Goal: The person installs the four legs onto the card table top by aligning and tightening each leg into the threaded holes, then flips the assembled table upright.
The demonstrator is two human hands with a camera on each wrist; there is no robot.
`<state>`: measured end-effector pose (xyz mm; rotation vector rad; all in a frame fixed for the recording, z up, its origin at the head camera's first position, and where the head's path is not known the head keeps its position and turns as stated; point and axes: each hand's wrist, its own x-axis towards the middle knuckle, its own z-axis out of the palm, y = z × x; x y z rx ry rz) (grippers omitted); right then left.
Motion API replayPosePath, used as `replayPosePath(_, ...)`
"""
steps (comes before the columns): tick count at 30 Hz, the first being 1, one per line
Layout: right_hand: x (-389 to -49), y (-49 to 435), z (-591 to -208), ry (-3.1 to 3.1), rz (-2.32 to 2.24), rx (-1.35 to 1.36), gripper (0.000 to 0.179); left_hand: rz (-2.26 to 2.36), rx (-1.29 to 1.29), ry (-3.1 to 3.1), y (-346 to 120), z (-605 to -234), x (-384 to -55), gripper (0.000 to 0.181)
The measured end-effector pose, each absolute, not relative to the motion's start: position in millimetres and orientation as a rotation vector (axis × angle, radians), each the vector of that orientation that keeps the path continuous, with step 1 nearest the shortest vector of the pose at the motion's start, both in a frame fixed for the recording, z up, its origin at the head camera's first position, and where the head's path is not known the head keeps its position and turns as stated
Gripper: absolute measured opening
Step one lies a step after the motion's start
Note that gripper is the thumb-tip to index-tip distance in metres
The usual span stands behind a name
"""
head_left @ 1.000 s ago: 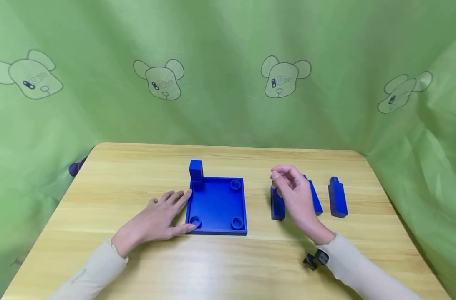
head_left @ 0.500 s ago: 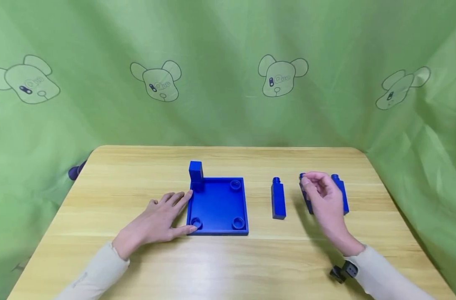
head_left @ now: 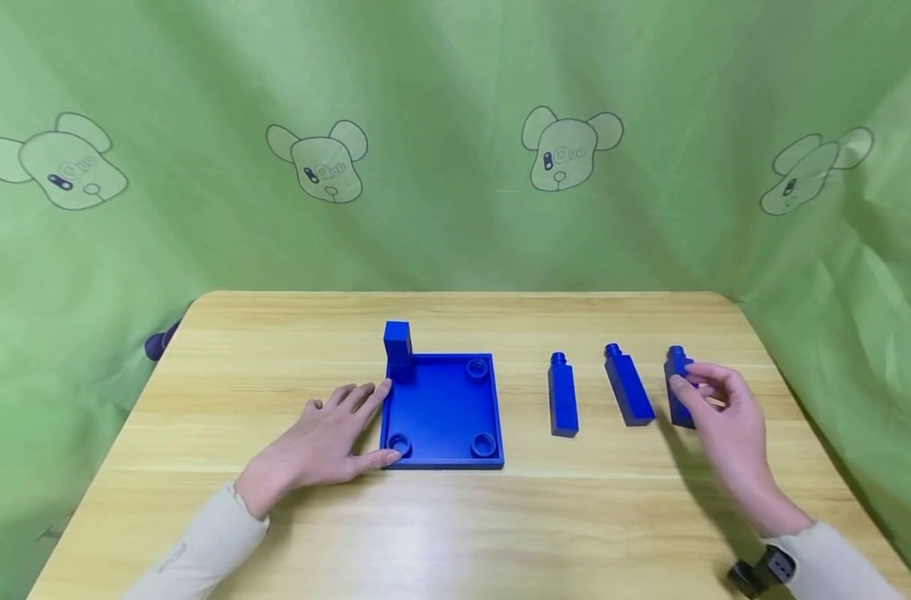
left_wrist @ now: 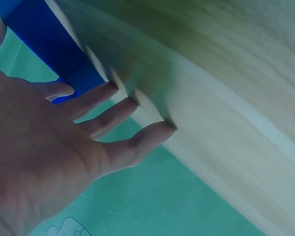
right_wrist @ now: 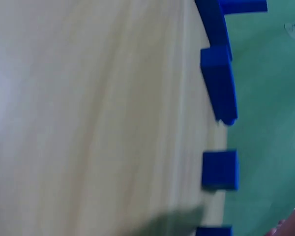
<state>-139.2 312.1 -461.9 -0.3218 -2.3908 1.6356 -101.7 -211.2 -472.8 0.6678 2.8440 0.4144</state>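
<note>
A blue square panel (head_left: pixel 442 408) with a raised rim and round threaded sockets lies on the table. One blue square leg (head_left: pixel 398 340) stands upright in its far left corner. My left hand (head_left: pixel 316 442) rests against the panel's left side, fingers spread, with the thumb at the near left corner. Right of the panel lie a blue leg (head_left: pixel 563 398) with a threaded end, a second leg (head_left: pixel 629 387), and a third leg (head_left: pixel 678 400). My right hand (head_left: pixel 728 417) is over the third leg, thumb and fingers apart above its sides; whether they touch it is unclear. The hand partly hides this leg.
The wooden table (head_left: pixel 440 533) has rounded far corners. Green cloth (head_left: pixel 440 242) with printed mouse heads hangs behind it and at both sides. A dark object (head_left: pixel 155 344) shows past the left table edge. A black device (head_left: pixel 763 571) sits at my right wrist.
My right hand has moved right, from the first loose leg past the second to the third, and those two are uncovered. The left hand has stayed at the panel.
</note>
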Motion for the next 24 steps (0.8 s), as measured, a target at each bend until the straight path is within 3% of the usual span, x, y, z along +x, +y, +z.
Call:
replayPosePath(4,-139.3,328.1,-467.9,-2.482,1.555,-0.4,0.039,0.425,0.655,2.846,-211.1,-471.7,-101.4,0.105)
replayPosePath(11,-141.0,347.6,-480.3,-2.651,1.554,-0.491,0.087,0.421,0.675,2.837,-208.0,-470.7,-104.9,0.104)
replayPosePath(24,-154.2,358.3,-486.1,-2.806,1.45,-0.483,0.08,0.397,0.649,2.827,-211.5,-468.3,-103.7,0.104)
